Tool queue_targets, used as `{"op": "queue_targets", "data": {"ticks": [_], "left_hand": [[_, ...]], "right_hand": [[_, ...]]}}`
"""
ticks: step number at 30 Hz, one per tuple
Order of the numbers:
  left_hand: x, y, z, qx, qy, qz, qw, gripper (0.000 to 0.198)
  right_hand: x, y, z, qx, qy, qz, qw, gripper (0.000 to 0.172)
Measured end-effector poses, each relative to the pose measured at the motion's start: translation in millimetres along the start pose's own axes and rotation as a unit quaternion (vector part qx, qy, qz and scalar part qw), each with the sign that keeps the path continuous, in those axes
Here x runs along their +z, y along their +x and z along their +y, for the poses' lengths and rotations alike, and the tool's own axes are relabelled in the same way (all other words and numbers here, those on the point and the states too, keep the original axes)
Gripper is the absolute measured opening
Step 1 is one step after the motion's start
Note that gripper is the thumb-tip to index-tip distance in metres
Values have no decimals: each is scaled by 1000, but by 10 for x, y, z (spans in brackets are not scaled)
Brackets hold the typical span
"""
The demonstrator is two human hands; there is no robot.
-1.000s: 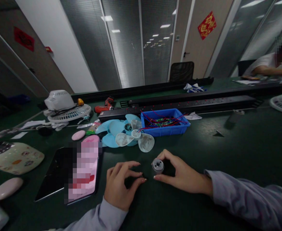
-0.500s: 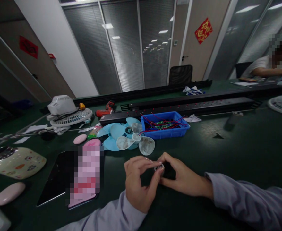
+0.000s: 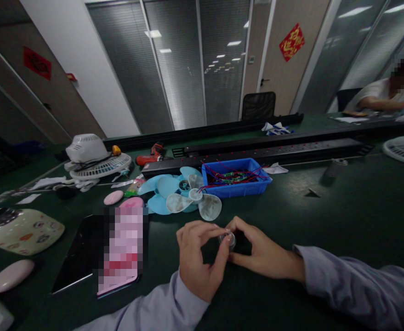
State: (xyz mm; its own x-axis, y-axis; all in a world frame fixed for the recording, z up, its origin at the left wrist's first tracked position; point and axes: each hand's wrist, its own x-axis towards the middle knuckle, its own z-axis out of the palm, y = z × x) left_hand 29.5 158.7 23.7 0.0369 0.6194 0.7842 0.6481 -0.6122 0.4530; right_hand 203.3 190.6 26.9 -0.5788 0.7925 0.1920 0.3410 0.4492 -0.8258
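Note:
Between my two hands is a small round piece [image 3: 232, 241] with a shiny, clear or silvery rim; its exact kind I cannot make out. My left hand [image 3: 200, 259] pinches it from the left, thumb in front and forefinger on top. From the right, my right hand [image 3: 262, 253] has its fingers closed around the far and right side. The fingers cover much of the piece. Just beyond the hands lie pale blue fan blades [image 3: 167, 186], with greyish fan blades [image 3: 209, 208] overlapping them.
A blue bin [image 3: 238, 188] holds circuit boards and red and blue wires. On the left are a phone in a pink case [image 3: 126, 243], a black tablet [image 3: 77, 253], a cream patterned container [image 3: 22, 232] and fan parts [image 3: 100, 166]. A person [image 3: 377, 99] sits far right.
The small piece has turned in my fingers: a pale face with dark openings showed before, now a shiny round rim shows. Both hands stay in nearly the same place.

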Motion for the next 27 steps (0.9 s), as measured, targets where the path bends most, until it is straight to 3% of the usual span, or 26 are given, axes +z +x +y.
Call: {"op": "queue_targets", "data": {"ticks": [27], "left_hand": [[33,21,0,-23,-60,-25,998,25]], "right_hand": [[1,-8,4,-3,2,3,1000,24]]}}
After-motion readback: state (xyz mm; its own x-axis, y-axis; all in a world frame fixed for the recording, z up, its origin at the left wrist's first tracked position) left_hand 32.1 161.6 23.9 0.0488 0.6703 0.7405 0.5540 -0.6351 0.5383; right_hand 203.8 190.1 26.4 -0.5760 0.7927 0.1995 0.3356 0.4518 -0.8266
